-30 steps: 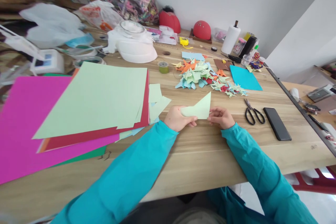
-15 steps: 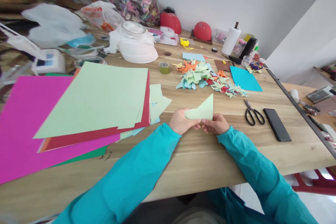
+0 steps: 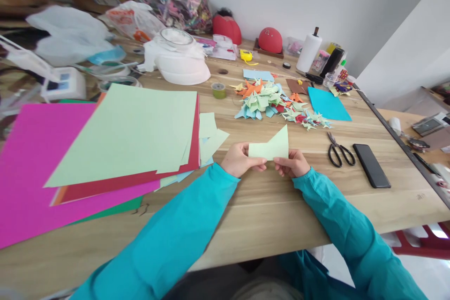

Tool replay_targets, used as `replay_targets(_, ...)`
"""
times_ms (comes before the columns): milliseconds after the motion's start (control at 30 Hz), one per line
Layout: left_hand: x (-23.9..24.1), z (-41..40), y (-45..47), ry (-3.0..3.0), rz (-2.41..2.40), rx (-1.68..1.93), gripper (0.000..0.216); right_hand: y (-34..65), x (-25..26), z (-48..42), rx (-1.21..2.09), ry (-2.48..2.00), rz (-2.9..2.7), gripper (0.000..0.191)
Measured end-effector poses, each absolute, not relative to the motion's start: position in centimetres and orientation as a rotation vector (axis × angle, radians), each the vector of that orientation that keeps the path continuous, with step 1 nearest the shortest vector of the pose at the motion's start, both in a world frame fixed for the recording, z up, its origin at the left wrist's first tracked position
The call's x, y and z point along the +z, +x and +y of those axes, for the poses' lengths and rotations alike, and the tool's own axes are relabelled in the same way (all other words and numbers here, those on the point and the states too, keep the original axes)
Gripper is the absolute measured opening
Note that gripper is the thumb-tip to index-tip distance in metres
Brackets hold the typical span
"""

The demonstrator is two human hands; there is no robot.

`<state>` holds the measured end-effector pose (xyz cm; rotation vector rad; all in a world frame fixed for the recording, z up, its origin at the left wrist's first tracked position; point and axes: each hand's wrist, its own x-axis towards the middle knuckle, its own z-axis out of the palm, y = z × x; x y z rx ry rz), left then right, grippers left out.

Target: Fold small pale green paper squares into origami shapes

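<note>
A folded piece of pale green paper [image 3: 270, 149] is held up over the wooden table, its right side rising to a point. My left hand [image 3: 242, 158] pinches its lower left part, thumb in front along the bottom edge. On the lower right, my right hand [image 3: 292, 164] grips the same paper between thumb and fingers. Some fingertips are hidden behind the paper. Just beyond lies a pile of folded paper pieces [image 3: 263, 98] in green, blue, orange and red.
Left of my hands is a stack of large coloured sheets, pale green [image 3: 133, 136] on top, with smaller cut pieces [image 3: 214, 143] beside it. Black-handled scissors [image 3: 340, 152] and a phone [image 3: 371, 166] lie to the right. Farther back are a turquoise sheet [image 3: 328, 104] and a tape roll [image 3: 218, 90].
My hands have moved slightly apart along the paper's lower edge. The left part of the paper now shows a squarer, wider face.
</note>
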<state>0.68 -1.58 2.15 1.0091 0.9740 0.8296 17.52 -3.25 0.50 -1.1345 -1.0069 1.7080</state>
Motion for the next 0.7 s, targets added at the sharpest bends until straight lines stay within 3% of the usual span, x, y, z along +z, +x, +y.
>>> replay_targets(700, 2.9, -0.7, -0.4, 1.004, 1.088, 0.858, 0.054, 18.5, 0.1, -2.3, 1.632, -1.141, -0.939, 0.022)
